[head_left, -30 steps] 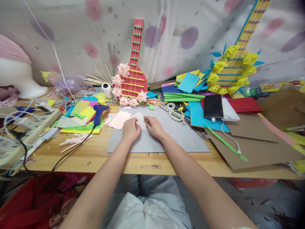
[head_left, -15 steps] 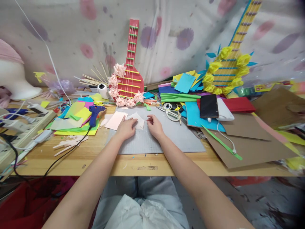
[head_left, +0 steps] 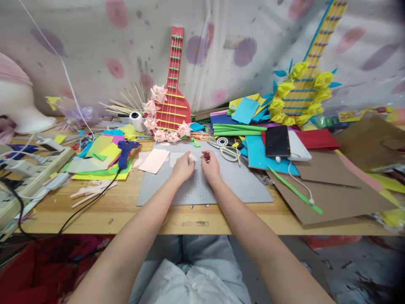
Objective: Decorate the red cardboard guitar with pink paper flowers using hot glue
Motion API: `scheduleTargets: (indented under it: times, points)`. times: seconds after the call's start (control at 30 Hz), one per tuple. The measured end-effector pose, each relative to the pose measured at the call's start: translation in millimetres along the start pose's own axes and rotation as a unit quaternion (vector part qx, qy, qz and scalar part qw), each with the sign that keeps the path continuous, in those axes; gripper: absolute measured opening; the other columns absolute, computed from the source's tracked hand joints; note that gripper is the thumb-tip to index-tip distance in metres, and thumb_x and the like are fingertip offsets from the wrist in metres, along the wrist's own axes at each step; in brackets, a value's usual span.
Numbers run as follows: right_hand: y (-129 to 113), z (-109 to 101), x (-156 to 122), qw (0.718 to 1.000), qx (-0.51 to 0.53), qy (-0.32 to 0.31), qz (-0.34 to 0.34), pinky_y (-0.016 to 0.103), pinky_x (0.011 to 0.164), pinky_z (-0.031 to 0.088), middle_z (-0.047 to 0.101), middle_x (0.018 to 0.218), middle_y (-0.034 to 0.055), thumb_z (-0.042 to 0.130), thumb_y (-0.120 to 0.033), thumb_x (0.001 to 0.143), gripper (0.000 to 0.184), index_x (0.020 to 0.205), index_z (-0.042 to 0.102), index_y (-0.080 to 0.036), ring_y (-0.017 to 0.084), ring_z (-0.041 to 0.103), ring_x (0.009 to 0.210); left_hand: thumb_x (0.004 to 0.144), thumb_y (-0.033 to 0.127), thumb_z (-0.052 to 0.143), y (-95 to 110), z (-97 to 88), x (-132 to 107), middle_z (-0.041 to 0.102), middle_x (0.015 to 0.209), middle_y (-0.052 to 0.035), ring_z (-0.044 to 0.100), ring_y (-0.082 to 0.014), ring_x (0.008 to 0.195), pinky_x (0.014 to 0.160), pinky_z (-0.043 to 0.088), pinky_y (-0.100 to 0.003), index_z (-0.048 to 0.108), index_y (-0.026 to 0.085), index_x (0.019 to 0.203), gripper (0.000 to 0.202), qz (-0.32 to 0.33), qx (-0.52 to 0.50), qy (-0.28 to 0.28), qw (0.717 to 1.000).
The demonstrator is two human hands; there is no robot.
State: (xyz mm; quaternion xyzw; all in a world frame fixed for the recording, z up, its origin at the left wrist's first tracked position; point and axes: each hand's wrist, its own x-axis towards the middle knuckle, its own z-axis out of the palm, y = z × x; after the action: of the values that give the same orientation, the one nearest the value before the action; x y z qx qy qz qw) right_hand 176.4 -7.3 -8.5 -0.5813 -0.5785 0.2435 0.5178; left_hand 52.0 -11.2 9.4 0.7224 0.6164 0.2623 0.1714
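Two bare hands meet over a grey cutting mat (head_left: 221, 185) on the wooden table (head_left: 126, 211) in the head view. The left hand (head_left: 182, 167) pinches a small pale folded paper piece (head_left: 191, 158) at its fingertips, just above the mat. The right hand (head_left: 210, 165) sits just beside it with fingers curled in, narrow; whether it touches the paper cannot be told. A pale pink paper sheet (head_left: 154, 160) lies left of the hands, partly on the mat. A blue glue gun (head_left: 125, 151) rests on coloured sheets further left. Scissors (head_left: 227, 150) lie behind the right hand, and a red cardboard guitar (head_left: 172, 95) leans against the back curtain.
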Motion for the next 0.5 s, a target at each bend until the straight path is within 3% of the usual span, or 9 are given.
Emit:
scheduleTargets:
  times: [0.07, 0.13, 0.2, 0.27, 0.33, 0.5]
  points:
    - [-1.3, -2.3, 0.7, 1.000, 0.002, 0.005, 0.009, 0.030, 0.078, 0.044, 0.059, 0.087, 0.0056, 0.040, -0.016, 0.072, 0.025, 0.094, 0.052, -0.017, 0.016, 0.055, 0.078, 0.081, 0.021, 0.044, -4.1, -3.4, 7.0, 0.054, 0.126, -0.0107, 0.059, -0.0168, 0.097, 0.083, 0.047, -0.029, 0.043, 0.015, 0.127, 0.046, -0.034, -0.078, 0.001, 0.996]
    - [-2.1, -3.4, 1.2, 1.000, 0.006, 0.003, 0.019, 0.030, 0.078, 0.044, 0.059, 0.086, 0.0059, 0.040, -0.016, 0.072, 0.025, 0.094, 0.052, -0.016, 0.016, 0.055, 0.078, 0.078, 0.016, 0.044, -14.4, -14.6, 10.1, 0.055, 0.125, -0.0091, 0.059, -0.0152, 0.100, 0.084, 0.047, -0.027, 0.048, 0.015, 0.123, 0.045, -0.019, -0.071, 0.005, 0.997]
    - [-2.1, -3.3, 1.5, 1.000, 0.013, -0.002, 0.026, 0.030, 0.078, 0.044, 0.060, 0.086, 0.0064, 0.040, -0.015, 0.071, 0.027, 0.095, 0.052, -0.015, 0.016, 0.055, 0.078, 0.077, 0.016, 0.045, -28.0, -30.3, 8.7, 0.058, 0.121, -0.0074, 0.054, -0.0176, 0.110, 0.093, 0.043, -0.030, 0.056, 0.018, 0.113, 0.038, 0.061, 0.015, -0.020, 0.998]
    - [-1.7, -1.9, 1.5, 0.999, 0.021, 0.000, 0.026, 0.030, 0.077, 0.044, 0.060, 0.086, 0.0063, 0.040, -0.015, 0.071, 0.027, 0.094, 0.053, -0.015, 0.016, 0.055, 0.076, 0.079, 0.020, 0.044, -41.0, -44.7, 3.8, 0.059, 0.120, -0.0064, 0.048, -0.0203, 0.118, 0.104, 0.033, -0.037, 0.062, 0.020, 0.105, 0.031, 0.158, 0.120, -0.083, 0.977]
    - [-1.3, 0.4, 1.3, 0.999, 0.026, 0.005, 0.023, 0.030, 0.075, 0.044, 0.059, 0.085, 0.0056, 0.040, -0.016, 0.071, 0.026, 0.094, 0.053, -0.016, 0.016, 0.054, 0.075, 0.082, 0.020, 0.039, -49.6, -52.8, -2.5, 0.056, 0.125, -0.0057, 0.044, -0.0205, 0.123, 0.108, 0.024, -0.042, 0.061, 0.021, 0.109, 0.034, 0.211, 0.184, -0.118, 0.953]
    - [-3.4, 6.2, -2.0, 1.000, 0.015, -0.009, -0.016, 0.029, 0.071, 0.044, 0.059, 0.084, 0.0038, 0.041, -0.016, 0.071, 0.028, 0.096, 0.053, -0.017, 0.015, 0.053, 0.071, 0.087, 0.031, 0.036, -42.9, -40.3, -16.5, 0.050, 0.131, -0.0100, 0.044, -0.0233, 0.119, 0.103, 0.031, -0.041, 0.053, 0.018, 0.121, 0.040, 0.230, 0.242, -0.088, 0.938]
